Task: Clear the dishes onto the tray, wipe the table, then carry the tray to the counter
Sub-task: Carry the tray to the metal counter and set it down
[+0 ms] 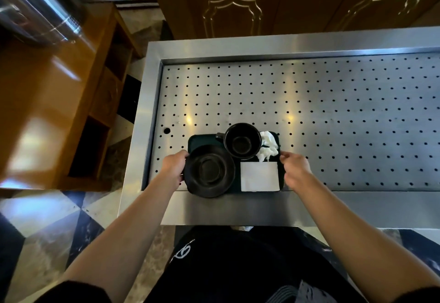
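A dark tray lies at the near edge of the perforated steel counter. On it are a black saucer at the front left, a black cup behind it, a crumpled white napkin at the back right and a flat folded white napkin at the front right. My left hand grips the tray's left edge beside the saucer. My right hand is at the tray's right edge with fingers curled against it.
The counter has a raised steel rim and a wide perforated surface stretching right. A wooden cabinet stands to the left, with steel canisters on top. Dark wood cupboard doors rise behind the counter. The checkered floor lies below.
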